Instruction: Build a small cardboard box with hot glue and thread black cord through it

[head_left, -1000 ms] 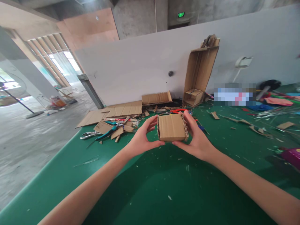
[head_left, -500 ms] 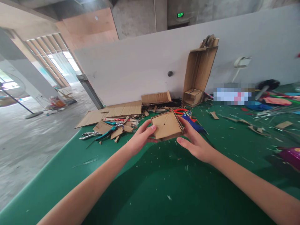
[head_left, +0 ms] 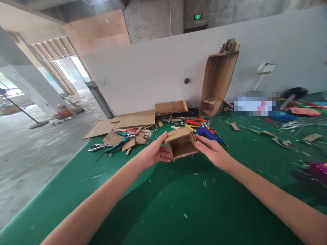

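Observation:
A small cardboard box (head_left: 178, 134) is held up above the green table (head_left: 163, 211), its open side turned toward me so its hollow inside shows. My left hand (head_left: 155, 151) grips its left side, thumb at the top edge and the other fingers lower down. On the right side, my right hand (head_left: 211, 149) holds it with the thumb at the front edge; its other fingers are partly hidden behind. Just beyond the box lie a blue glue gun (head_left: 208, 133) and red-handled pliers (head_left: 195, 121).
Cardboard scraps (head_left: 112, 139), teal-handled pliers (head_left: 119, 144) and flat cardboard sheets (head_left: 135, 119) lie at the left back. A tall cardboard structure (head_left: 218, 78) leans against the white partition (head_left: 143, 75). Mixed materials (head_left: 301, 110) and a purple shiny object (head_left: 318, 172) are at the right.
The box has been tipped so its open side faces me instead of its flat face with a small hole. My right thumb has moved up onto its edge.

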Action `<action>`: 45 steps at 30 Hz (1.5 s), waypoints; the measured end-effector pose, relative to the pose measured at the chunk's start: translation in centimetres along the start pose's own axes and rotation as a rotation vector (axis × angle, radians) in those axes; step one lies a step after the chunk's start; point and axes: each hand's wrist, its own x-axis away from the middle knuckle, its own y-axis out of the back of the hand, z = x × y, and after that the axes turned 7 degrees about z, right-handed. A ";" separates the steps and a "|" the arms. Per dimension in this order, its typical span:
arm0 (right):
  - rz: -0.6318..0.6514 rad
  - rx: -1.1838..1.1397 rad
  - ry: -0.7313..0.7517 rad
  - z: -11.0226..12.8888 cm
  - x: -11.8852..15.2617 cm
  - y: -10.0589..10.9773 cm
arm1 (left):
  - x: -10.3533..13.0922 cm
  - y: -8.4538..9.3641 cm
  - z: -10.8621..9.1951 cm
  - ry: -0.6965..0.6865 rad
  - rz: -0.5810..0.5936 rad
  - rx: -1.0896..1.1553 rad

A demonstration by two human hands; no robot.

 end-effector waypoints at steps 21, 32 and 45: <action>-0.105 0.190 0.126 -0.8 -0.3 0.2 | -0.2 1.6 0.6 -0.289 0.003 0.009; -0.077 0.407 0.221 -0.2 0.3 0.0 | -0.2 0.2 0.0 0.077 0.041 0.147; -0.078 -0.091 -0.023 -0.8 -0.2 -0.2 | 0.3 0.9 0.3 -0.207 0.135 -0.226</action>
